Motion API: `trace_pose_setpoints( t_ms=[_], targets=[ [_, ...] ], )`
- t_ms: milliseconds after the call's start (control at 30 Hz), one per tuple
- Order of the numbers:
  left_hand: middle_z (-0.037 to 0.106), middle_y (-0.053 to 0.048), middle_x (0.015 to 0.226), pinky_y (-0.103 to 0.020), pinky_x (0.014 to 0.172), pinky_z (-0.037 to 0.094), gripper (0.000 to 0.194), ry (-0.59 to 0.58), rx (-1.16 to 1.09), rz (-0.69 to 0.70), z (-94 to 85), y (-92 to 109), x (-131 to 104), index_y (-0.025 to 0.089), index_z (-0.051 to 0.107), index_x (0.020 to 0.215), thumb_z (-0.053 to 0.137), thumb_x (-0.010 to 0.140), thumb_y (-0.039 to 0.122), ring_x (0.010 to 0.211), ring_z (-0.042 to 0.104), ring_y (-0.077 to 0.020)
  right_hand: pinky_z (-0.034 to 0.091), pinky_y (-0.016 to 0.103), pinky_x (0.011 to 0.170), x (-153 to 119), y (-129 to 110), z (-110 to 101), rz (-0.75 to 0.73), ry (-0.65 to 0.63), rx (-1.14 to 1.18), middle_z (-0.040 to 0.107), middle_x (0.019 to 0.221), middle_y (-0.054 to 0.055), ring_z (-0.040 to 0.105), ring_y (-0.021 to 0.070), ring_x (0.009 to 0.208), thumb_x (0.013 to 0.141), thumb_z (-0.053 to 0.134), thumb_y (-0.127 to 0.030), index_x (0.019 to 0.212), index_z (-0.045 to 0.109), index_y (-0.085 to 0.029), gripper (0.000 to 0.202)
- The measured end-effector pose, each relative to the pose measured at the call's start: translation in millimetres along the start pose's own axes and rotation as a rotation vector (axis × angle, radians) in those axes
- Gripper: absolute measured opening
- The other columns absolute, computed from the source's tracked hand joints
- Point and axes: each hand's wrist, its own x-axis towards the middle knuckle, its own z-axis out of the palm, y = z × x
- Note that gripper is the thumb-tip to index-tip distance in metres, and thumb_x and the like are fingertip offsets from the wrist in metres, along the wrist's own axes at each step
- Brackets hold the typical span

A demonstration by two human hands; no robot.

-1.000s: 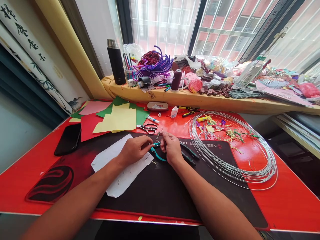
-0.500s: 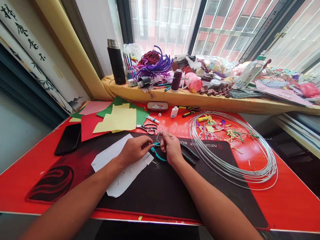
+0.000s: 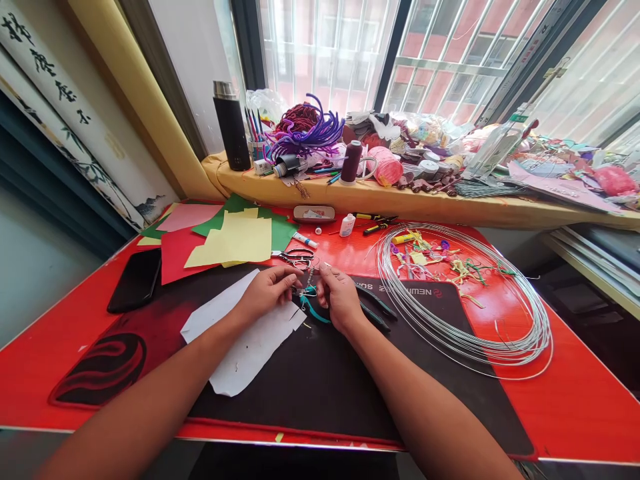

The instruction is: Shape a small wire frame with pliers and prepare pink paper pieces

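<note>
Between my hands is a small piece of twisted silver wire (image 3: 311, 277) with a loop at its top and bent ends below. My right hand (image 3: 343, 299) pinches it from the right, thumb and index finger together. My left hand (image 3: 267, 291) is closed at the wire's left side, its fingertips at the lower bent ends; the exact contact is too small to make out. Just under the fingers lies a teal tool (image 3: 316, 313), partly hidden. Black tool handles (image 3: 374, 312) stick out behind my right hand. White paper (image 3: 245, 353) rests beneath my left forearm.
A large coil of silver wire (image 3: 537, 320) lies at the right beside colourful scraps (image 3: 467, 270). Scissors (image 3: 297, 258), a small white bottle (image 3: 347, 225) and coloured papers (image 3: 233, 241) sit behind my hands. A phone (image 3: 135, 280) is at the left. The cluttered sill holds a black flask (image 3: 232, 130).
My left hand has drawn slightly left and its fingers have curled in. The wire piece has shifted a little left and down with my right hand.
</note>
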Motion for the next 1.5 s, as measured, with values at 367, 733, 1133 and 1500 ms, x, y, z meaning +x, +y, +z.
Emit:
trace_pose_setpoints(
  t_ms=[367,733,1133,1500],
  targets=[
    [0.070,-0.004,0.079,-0.020,0.044,0.038,0.040,-0.159,-0.407,-0.181,-1.6,7,-4,0.014,0.070,0.103,0.086,0.078,0.041,0.054,0.061,-0.0109,0.021,0.018,0.036,-7,-2,2,0.090,-0.237,-0.109,0.050,0.046,-0.007,0.037,0.0055,0.035,0.083,0.074,-0.060,0.073,0.062,-0.017,0.046],
    [0.074,-0.005,0.079,-0.019,0.042,0.038,0.059,-0.208,-0.501,-0.203,0.7,8,-6,0.017,0.067,0.121,0.093,0.070,0.032,0.051,0.063,-0.0124,0.027,0.019,0.038,-6,3,0,0.057,-0.263,-0.130,0.055,0.055,-0.005,0.042,0.0067,0.041,0.085,0.074,-0.056,0.076,0.063,-0.018,0.041],
    [0.071,-0.002,0.077,-0.015,0.045,0.041,0.050,-0.039,-0.670,-0.146,-14.0,20,-3,0.018,0.075,0.120,0.090,0.071,0.021,0.050,0.054,-0.0045,0.030,0.020,0.038,-10,-5,3,-0.081,-0.187,-0.300,0.059,0.056,-0.004,0.047,0.0085,0.040,0.092,0.063,-0.060,0.103,0.072,-0.017,0.046],
    [0.067,-0.001,0.071,-0.021,0.045,0.039,0.044,0.264,-0.446,-0.035,-22.2,14,6,0.016,0.074,0.084,0.093,0.063,0.049,0.051,0.060,-0.0109,0.039,0.026,0.050,-18,-7,5,-0.277,-0.056,-0.533,0.057,0.057,-0.003,0.050,0.0134,0.048,0.095,0.060,-0.058,0.096,0.073,-0.018,0.042]
  ],
)
